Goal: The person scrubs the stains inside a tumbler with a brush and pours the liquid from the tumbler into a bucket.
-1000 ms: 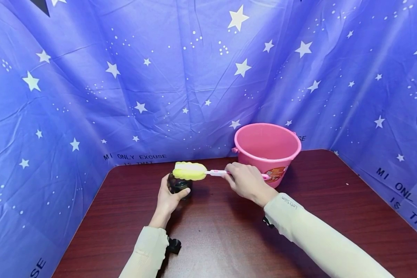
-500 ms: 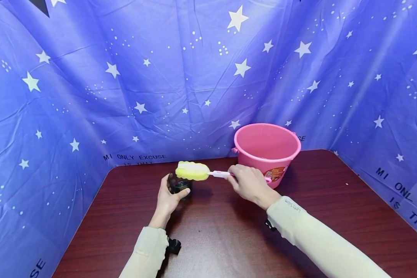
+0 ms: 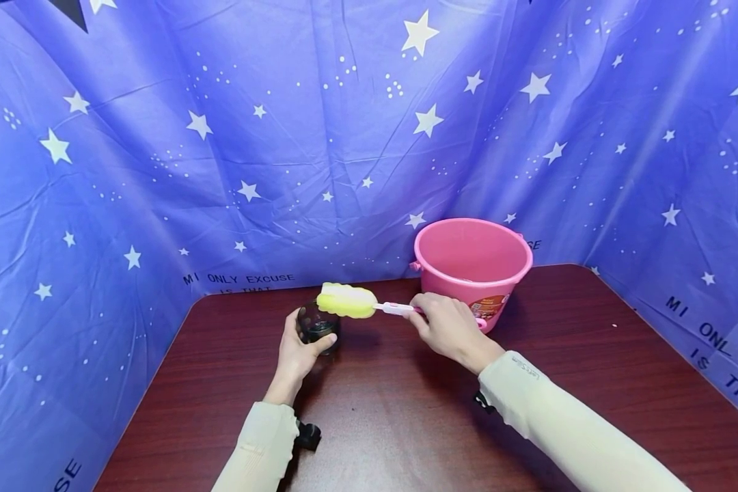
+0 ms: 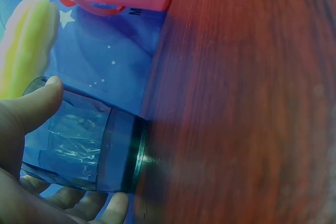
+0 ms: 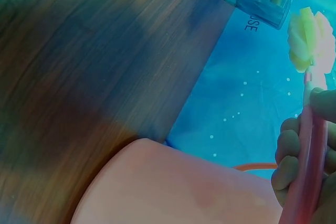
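"What is the left hand [image 3: 298,352] holding?"

"A dark, see-through cup [image 3: 316,326] with a thick base. The hand is curled round it, thumb on one side and fingers on the other."

"Where is it, exactly?"

"Left of centre, toward the far edge of the dark red-brown wooden worktop [image 3: 393,424]. I can't tell whether its base touches the wood."

"And the right hand [image 3: 449,328]?"

"Its fingers are wrapped round the handle of a pink-and-white brush [image 3: 397,309] with a bumpy yellow-and-white sponge head. The brush lies roughly level in the air, its head pointing left."

"Is the sponge inside the cup?"

"No, it's outside, just beside the mouth; the right wrist view shows a gap between them."

"What's behind the right hand?"

"A round pink plastic bucket [image 3: 455,287] with an orange-red label, upright at the far right. Beyond the worktop hangs a blue-violet cloth [image 3: 313,137] printed with white stars."
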Available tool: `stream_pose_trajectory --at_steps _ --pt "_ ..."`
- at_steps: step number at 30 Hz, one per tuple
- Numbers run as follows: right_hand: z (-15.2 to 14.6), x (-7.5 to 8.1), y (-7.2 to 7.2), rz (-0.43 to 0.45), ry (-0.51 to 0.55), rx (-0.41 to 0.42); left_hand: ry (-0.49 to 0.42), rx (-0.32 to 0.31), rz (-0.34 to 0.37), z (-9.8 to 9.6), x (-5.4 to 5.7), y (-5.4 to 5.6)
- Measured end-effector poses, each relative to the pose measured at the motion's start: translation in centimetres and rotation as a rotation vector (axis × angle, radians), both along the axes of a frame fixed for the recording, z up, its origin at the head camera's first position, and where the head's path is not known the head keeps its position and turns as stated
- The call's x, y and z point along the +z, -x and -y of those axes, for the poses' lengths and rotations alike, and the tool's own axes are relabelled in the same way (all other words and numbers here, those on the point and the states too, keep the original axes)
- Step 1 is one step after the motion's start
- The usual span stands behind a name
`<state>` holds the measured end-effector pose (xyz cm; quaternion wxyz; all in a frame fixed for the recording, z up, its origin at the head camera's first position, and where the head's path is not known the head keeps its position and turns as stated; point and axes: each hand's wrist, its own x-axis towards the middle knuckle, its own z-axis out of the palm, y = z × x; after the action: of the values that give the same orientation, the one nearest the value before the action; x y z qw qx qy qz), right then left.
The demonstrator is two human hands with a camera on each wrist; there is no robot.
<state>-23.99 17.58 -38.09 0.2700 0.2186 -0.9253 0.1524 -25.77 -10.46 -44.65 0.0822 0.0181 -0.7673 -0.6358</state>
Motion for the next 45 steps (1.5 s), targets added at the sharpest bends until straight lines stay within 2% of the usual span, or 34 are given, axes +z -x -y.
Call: stream_pose_trajectory --at_steps 29,37,45 --pt "-2.6 -1.5 -1.0 0.087 0.057 -0.059 0.001 0.016 -0.001 -0.1 -0.1 -0.1" --pt "-3.2 -2.0 -1.4 0.083 0.065 -0.078 0.003 0.021 -0.027 -0.2 -0.2 -0.1" --pt "-3.7 -2.7 -1.8 0.091 0.060 -0.090 0.002 0.023 -0.018 -0.2 -0.1 -0.1"
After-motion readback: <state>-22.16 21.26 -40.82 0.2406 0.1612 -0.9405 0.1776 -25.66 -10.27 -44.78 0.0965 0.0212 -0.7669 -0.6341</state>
